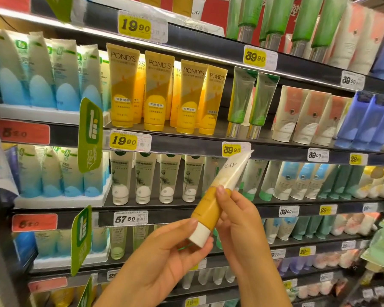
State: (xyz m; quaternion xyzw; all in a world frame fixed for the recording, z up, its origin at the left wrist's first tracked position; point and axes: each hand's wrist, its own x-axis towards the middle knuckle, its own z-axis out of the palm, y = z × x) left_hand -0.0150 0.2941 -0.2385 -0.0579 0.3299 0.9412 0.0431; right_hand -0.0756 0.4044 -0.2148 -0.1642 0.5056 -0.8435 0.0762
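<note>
A cream-and-mustard tube [211,202] with a white cap is held up in front of the store shelves, cap end down and to the left, flat end tilted up to the right. My left hand [164,258] pinches the white cap between thumb and fingers. My right hand [237,220] grips the mustard part of the tube from the right, with its thumb across the front. The tube's lettering reads partly "LAY".
Dark shelves [186,145] full of standing tubes fill the view: yellow Pond's tubes [155,91], green tubes [242,100], blue-and-white tubes [42,72], white tubes [142,178]. Yellow price tags [123,141] line the shelf edges. Green hanging signs [90,134] stick out at the left.
</note>
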